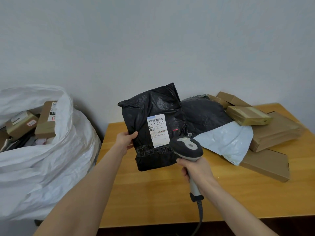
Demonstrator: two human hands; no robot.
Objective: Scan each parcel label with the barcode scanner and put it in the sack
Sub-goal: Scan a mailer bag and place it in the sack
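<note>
Aiming barcode scanner (186, 148) at black parcel (154, 106)

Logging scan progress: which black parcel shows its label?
The black parcel the left hand holds upright; the other black parcel lies on the table, no label showing.

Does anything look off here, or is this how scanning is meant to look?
One thing: the red line from the scanner falls on bare plastic of the black parcel, just right of its white label, not across a barcode. The left hand pinches the parcel's edge; the right hand grips the scanner.
</note>
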